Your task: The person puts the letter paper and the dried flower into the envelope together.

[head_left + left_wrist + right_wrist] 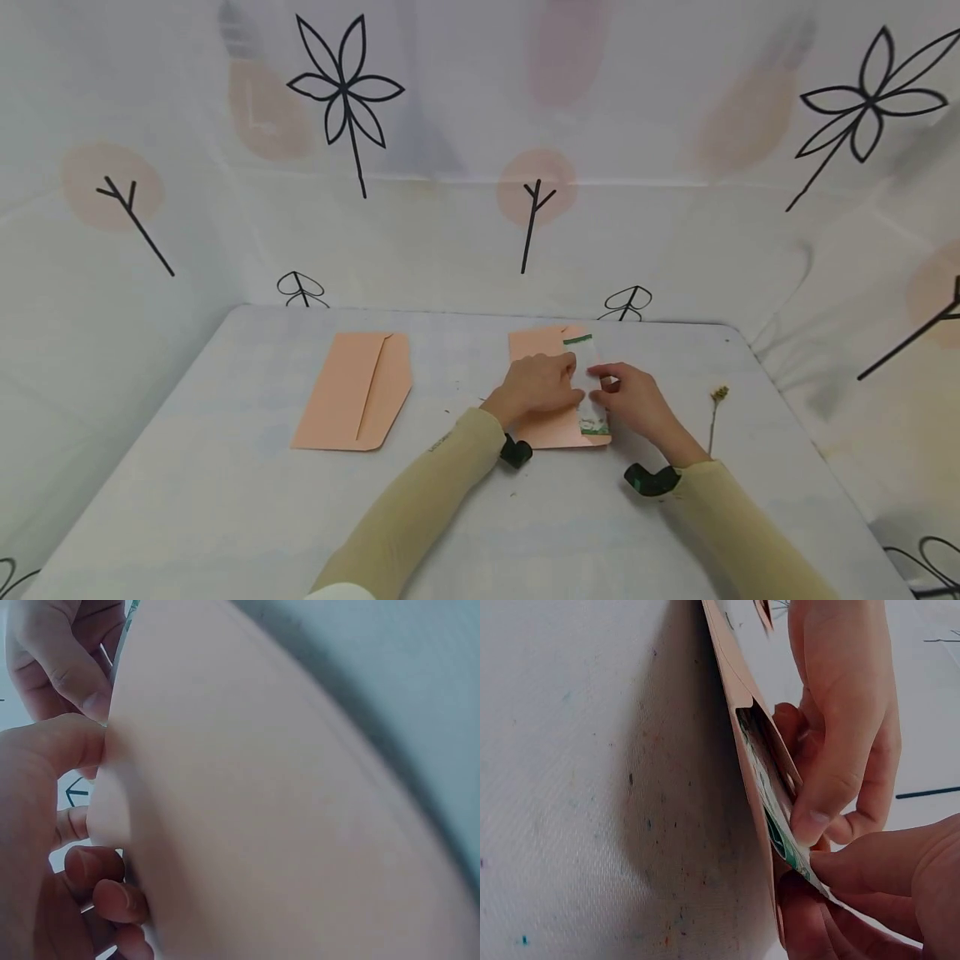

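Note:
A peach envelope (547, 429) lies in front of me on the table, with a white card with green printed bands (595, 421) partly inside its opening. My left hand (534, 385) grips the envelope's open side, its thumb (829, 799) at the edge beside the card. With thumb and fingers, my right hand (636, 404) pinches the card's outer long edge. In the right wrist view, the envelope's mouth gapes around the green-printed card (784, 844). The envelope's broad peach face (255, 780) fills most of the left wrist view and hides the card's inner part.
Another peach envelope (348, 392) lies flat to the left, its flap extended to the right. A small dried flower on a thin stem (716, 400) lies right of my right hand. The white table (187, 500) meets printed cloth (450, 242) at its back edge.

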The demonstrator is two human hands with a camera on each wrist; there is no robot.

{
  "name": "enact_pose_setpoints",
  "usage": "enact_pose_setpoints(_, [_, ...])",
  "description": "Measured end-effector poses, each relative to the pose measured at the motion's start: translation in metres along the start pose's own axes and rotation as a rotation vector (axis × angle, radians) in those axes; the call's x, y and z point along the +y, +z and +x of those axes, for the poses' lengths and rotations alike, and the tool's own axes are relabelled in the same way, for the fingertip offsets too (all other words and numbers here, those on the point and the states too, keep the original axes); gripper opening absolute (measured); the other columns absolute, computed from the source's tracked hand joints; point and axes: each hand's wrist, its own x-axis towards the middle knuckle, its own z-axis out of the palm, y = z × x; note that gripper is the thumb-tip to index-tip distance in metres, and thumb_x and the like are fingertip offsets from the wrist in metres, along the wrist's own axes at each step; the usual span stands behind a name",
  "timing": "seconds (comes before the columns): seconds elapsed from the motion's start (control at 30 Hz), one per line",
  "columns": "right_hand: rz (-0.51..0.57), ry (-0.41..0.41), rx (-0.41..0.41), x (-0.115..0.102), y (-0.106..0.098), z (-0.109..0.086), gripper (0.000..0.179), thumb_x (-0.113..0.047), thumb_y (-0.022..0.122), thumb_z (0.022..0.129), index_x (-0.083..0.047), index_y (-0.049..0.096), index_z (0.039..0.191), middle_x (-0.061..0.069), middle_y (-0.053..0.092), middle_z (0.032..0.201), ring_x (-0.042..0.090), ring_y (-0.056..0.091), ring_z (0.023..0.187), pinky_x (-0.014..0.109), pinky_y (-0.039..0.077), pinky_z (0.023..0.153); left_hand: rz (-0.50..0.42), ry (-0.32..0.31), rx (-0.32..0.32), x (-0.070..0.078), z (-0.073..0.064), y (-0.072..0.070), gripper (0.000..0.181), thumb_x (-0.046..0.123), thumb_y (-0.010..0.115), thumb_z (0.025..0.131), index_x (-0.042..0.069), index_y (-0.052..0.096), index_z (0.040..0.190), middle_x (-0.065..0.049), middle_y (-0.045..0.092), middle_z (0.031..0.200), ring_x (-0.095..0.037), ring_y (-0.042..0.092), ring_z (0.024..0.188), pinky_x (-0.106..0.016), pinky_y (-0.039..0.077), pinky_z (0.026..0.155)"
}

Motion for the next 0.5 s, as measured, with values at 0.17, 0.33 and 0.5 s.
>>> enact_pose_setpoints(0.17, [0.011, 0.016, 0.011, 0.0012, -0.0007, -0.0008, 0.04, -0.015, 0.068, 0.093, -0.003, 0.06, 0.131, 0.022, 0.059, 0.127, 0.035, 0.062, 0.105, 0.04, 0.055, 0.076, -0.029, -0.004, -0.003, 0.0, -0.0008, -0.0007, 0.027, 0.049, 0.064, 0.089, 0.026, 0.05, 0.09, 0.007, 0.05, 0.059, -0.012, 0.051, 0.054, -0.027, 0.034, 0.049])
enact_pose_setpoints(0.33, [0.041, 0.044, 0.062, 0.0033, -0.0026, -0.0021, 0.038, -0.015, 0.067, 0.094, -0.003, 0.06, 0.13, 0.021, 0.059, 0.127, 0.035, 0.062, 0.106, 0.039, 0.055, 0.073, -0.039, -0.004, -0.001, -0.0009, -0.0017, -0.0009, 0.027, 0.049, 0.063, 0.09, 0.026, 0.049, 0.09, 0.008, 0.049, 0.058, -0.011, 0.051, 0.053, -0.026, 0.034, 0.049])
enact_pose_setpoints(0.5, [0.084, 0.044, 0.08, 0.0047, -0.0025, -0.0023, 0.036, -0.013, 0.067, 0.094, -0.003, 0.06, 0.128, 0.021, 0.06, 0.124, 0.034, 0.064, 0.103, 0.037, 0.055, 0.071, -0.063, -0.005, -0.003, -0.0008, -0.0036, -0.0028, 0.027, 0.048, 0.064, 0.09, 0.025, 0.049, 0.09, 0.008, 0.049, 0.057, -0.012, 0.05, 0.053, -0.027, 0.033, 0.049])
